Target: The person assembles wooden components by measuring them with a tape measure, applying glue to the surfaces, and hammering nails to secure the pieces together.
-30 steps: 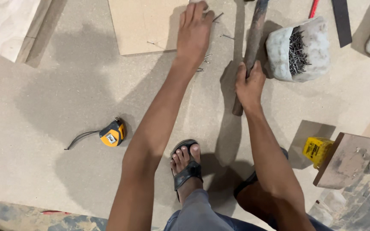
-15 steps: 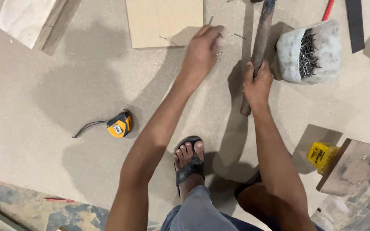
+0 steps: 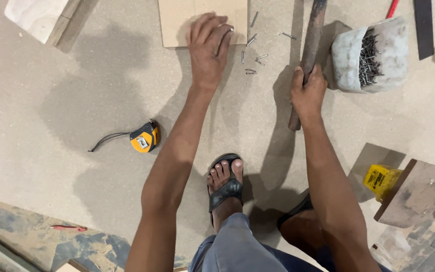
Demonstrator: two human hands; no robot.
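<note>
The left hand (image 3: 208, 50) lies palm down, fingers loosely curled, on the lower edge of the thin, flat, pale-brown square of board (image 3: 177, 22); whether a nail is pinched under the fingertips cannot be told. The right hand (image 3: 308, 90) is closed around the dark, worn wooden handle of a hammer (image 3: 308, 45), low on the shaft; the head is out of frame. Between the hands, a scatter of short grey steel nails (image 3: 251, 55) lies on the speckled beige particle-board floor (image 3: 76, 100), just beside the board's edge. To the right stands a whitish, crumpled container packed with nails (image 3: 373, 53). A yellow-and-black tape measure (image 3: 144, 138) lies well to the left. Judgement: to do this well, a nail should be held upright near its tip, fingers clear of the strike line, and started with light taps while the board is kept flat.
</note>
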